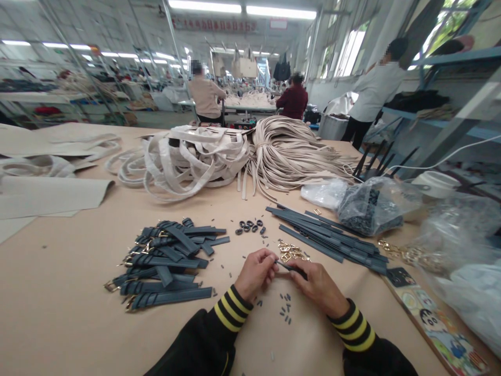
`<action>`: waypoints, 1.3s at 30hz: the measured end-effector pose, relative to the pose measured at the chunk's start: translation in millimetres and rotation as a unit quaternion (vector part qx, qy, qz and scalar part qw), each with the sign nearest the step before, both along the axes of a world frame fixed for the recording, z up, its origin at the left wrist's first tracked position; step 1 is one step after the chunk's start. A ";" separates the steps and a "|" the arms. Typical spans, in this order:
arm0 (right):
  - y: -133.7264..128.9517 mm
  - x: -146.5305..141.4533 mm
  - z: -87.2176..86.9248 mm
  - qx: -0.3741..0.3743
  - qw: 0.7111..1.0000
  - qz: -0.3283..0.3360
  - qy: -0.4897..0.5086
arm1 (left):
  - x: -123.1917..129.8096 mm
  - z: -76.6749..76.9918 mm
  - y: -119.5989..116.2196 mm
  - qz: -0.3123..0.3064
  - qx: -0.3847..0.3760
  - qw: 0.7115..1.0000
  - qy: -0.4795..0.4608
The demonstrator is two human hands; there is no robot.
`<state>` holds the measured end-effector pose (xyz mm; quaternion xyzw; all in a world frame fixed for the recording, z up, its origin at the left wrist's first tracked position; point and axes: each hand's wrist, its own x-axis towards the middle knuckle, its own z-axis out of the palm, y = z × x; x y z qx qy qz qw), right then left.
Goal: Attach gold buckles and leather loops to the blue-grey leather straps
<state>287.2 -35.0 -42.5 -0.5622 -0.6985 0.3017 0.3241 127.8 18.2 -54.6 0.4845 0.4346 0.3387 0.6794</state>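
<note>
My left hand (256,272) is closed, thumb and fingertips pinching the near end of a slim dark strap (288,267). My right hand (320,286) grips the same strap from the other side, its fingers covering much of it. Just beyond the hands lies a small heap of gold-coloured metal buckles (288,250). Small dark strap loops (250,226) sit farther out, and short dark bits (286,308) are scattered below the hands. To the left is a pile of dark blue-grey straps (168,261) fitted with gold buckles. Long flat dark strips (329,237) lie to the right.
Beige strap bundles (282,151) and looped light bands (195,162) cover the table's far side. At right are a plastic bag of dark pieces (368,206), gold clasps (410,256) and a picture-covered board (434,318). Several people stand beyond the table.
</note>
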 end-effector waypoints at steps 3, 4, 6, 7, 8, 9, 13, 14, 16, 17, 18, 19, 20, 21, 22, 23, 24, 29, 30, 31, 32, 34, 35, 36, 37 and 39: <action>-0.9 4.2 -2.4 0.062 0.995 -0.012 -0.078 | 0.4 -2.4 0.8 0.011 0.025 1.000 0.000; -1.0 5.7 -3.2 0.068 0.993 -0.014 -0.091 | 0.5 -3.2 0.7 0.017 0.034 0.999 0.002; -1.1 7.9 -4.3 0.074 0.991 -0.019 -0.106 | 0.9 -4.5 0.4 0.025 0.045 0.999 0.006; -1.1 8.5 -4.5 0.074 0.991 -0.021 -0.110 | 1.1 -5.0 0.3 0.026 0.045 0.999 0.007; -1.1 8.8 -4.4 0.071 0.991 -0.022 -0.113 | 1.3 -5.3 0.2 0.026 0.044 0.999 0.007; -1.1 8.9 -4.1 0.068 0.991 -0.024 -0.115 | 1.4 -5.6 0.2 0.026 0.043 0.999 0.009; -1.4 7.0 -2.3 0.058 0.990 -0.032 -0.124 | 1.5 -7.0 1.1 0.024 0.043 0.999 0.016; -1.5 6.2 -2.1 0.056 0.990 -0.033 -0.126 | 1.5 -7.4 1.3 0.023 0.043 0.999 0.017; -1.4 4.1 -2.2 0.063 0.989 -0.032 -0.128 | 1.8 -7.9 1.0 0.020 0.042 0.999 0.015; -1.3 3.0 -2.6 0.070 0.989 -0.030 -0.130 | 2.2 -7.8 0.5 0.018 0.040 0.999 0.012; -1.1 2.1 -3.2 0.080 0.988 -0.026 -0.133 | 2.7 -7.6 -0.3 0.014 0.037 0.999 0.010; -1.0 1.3 -4.0 0.088 0.986 -0.021 -0.138 | 3.4 -7.3 -1.4 0.008 0.034 0.999 0.009; -0.9 0.9 -4.9 0.093 0.985 -0.016 -0.145 | 4.2 -7.0 -2.6 0.000 0.033 0.999 0.009; -0.8 0.7 -5.9 0.093 0.984 -0.011 -0.152 | 5.1 -6.9 -4.0 -0.008 0.032 0.999 0.011; -0.9 0.8 -6.9 0.088 0.983 -0.008 -0.160 | 6.0 -7.1 -5.4 -0.017 0.032 0.999 0.015; -1.2 1.0 -8.0 0.081 0.983 -0.009 -0.167 | 6.9 -7.8 -6.9 -0.028 0.031 0.999 0.020; -1.6 1.4 -9.1 0.073 0.982 -0.010 -0.173 | 7.6 -8.8 -8.3 -0.040 0.030 0.998 0.027; -4.5 2.0 -11.8 0.047 0.989 -0.001 -0.143 | 3.1 -11.1 -7.9 -0.087 0.080 0.988 0.098; -4.7 2.1 -11.5 0.047 0.991 0.000 -0.128 | -0.7 -8.6 -4.8 -0.084 0.116 0.982 0.126; -4.5 2.3 -11.0 0.048 0.992 -0.002 -0.116 | -5.7 -4.8 -0.2 -0.073 0.166 0.970 0.163; -4.1 2.6 -10.2 0.048 0.993 -0.005 -0.105 | -11.8 -0.1 5.9 -0.051 0.226 0.950 0.208; -2.7 3.5 -8.8 0.041 0.995 -0.012 -0.092 | -26.3 9.9 21.8 0.014 0.346 0.883 0.315; -2.0 4.0 -8.3 0.033 0.996 -0.012 -0.087 | -33.9 13.9 30.8 0.043 0.388 0.844 0.368; -1.4 4.3 -8.2 0.025 0.996 -0.013 -0.080 | -41.2 16.6 40.0 0.060 0.408 0.811 0.414; -1.0 4.4 -8.5 0.017 0.997 -0.012 -0.072 | -47.7 17.7 48.9 0.064 0.413 0.790 0.449; -0.9 4.1 -9.9 0.005 0.999 -0.010 -0.050 | -57.3 15.7 64.1 0.053 0.403 0.779 0.478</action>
